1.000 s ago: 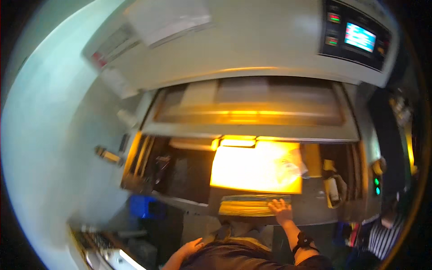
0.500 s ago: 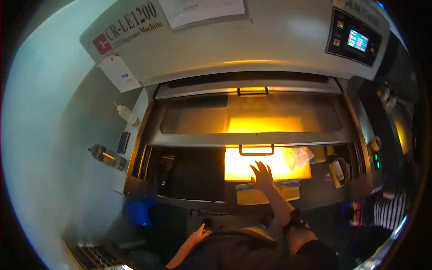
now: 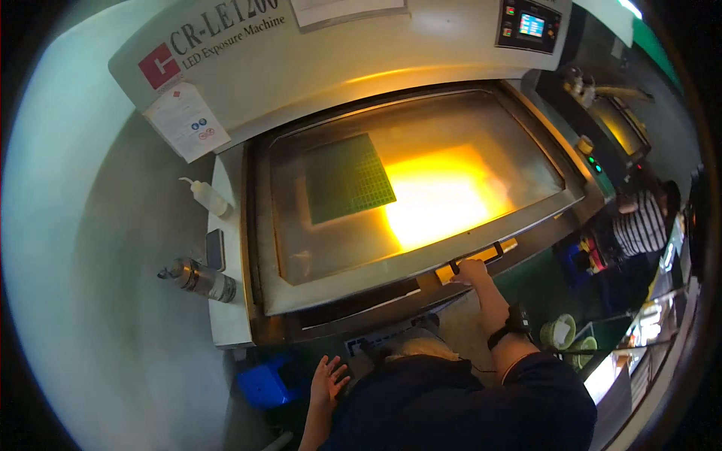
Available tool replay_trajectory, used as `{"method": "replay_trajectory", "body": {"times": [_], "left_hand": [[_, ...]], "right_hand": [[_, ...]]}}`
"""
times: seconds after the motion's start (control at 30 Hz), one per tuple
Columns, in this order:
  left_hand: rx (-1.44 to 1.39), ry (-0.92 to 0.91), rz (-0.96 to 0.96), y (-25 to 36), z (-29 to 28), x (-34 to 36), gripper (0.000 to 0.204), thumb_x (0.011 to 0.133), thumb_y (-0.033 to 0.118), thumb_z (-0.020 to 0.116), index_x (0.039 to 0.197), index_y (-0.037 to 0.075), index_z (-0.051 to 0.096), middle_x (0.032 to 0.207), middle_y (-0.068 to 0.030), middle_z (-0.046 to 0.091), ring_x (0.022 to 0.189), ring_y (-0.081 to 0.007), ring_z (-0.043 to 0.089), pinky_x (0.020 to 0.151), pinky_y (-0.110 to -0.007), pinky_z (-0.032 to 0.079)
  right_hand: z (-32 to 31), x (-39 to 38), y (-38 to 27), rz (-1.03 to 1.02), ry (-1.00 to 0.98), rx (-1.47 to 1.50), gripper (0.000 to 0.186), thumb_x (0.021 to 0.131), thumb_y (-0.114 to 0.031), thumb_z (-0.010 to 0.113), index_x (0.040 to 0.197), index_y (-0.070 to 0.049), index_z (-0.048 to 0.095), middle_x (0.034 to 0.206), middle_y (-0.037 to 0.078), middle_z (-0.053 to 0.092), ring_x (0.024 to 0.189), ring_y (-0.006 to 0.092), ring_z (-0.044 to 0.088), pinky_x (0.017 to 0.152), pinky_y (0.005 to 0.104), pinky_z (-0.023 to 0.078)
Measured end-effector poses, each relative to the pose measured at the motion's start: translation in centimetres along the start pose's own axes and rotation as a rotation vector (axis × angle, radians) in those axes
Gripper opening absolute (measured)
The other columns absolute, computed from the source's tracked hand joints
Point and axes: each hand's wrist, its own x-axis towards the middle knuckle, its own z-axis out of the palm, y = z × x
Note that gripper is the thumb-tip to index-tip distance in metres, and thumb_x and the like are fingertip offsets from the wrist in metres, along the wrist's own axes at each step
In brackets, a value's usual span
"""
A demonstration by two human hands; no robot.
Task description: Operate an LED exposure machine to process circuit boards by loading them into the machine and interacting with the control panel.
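Note:
My right hand (image 3: 473, 272) is closed around the black handle (image 3: 498, 249) on the front edge of a wide metal-framed tray (image 3: 353, 286). A clear sheet or glass covers the tray, and a green patterned panel (image 3: 350, 178) shows in its left half. To the right of that panel, a bright yellow-lit area (image 3: 444, 195) glows. Low in front of the machine, my left hand (image 3: 329, 382) hangs free with its fingers apart, touching nothing.
A white squeeze bottle (image 3: 208, 197), a phone (image 3: 215, 249) and a clear drinking bottle (image 3: 197, 279) stand or lie on the left ledge. A blue bin (image 3: 265, 385) sits below. At right are green buckets (image 3: 558, 331) and a person in a striped top (image 3: 641, 223).
My right hand has gone from open above the lit panel to gripping the handle. The tray frame now reaches nearer to me, covering the lit panel. The view has turned; my left hand's fingers have spread.

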Motion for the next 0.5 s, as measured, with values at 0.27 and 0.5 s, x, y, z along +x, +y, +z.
{"method": "replay_trajectory", "body": {"times": [0.27,0.5], "left_hand": [[-0.439,-0.491,0.393,4.9,7.4,7.4,0.061,0.095,0.035,0.058,0.145,0.011,0.033,0.151,-0.0073,0.035,0.136,-0.0289,0.037,0.114,-0.047,0.029],[-0.309,-0.498,1.141,17.3,19.7,6.3,0.069,0.095,0.050,0.043,0.149,0.008,0.030,0.150,-0.0133,0.037,0.140,-0.0342,0.033,0.116,-0.055,0.022]], "right_hand": [[-10.1,-17.0,0.7,-0.090,0.434,-0.050,0.044,0.073,-0.047,0.075,0.087,-0.005,0.071,0.088,0.018,0.068,0.086,0.0374,0.065,0.077,0.0454,0.052],[-19.2,-22.2,-3.9,-0.331,1.464,0.026,0.029,0.071,-0.025,0.077,0.094,-0.011,0.069,0.091,0.010,0.064,0.075,0.0331,0.061,0.070,0.0458,0.051]]}}
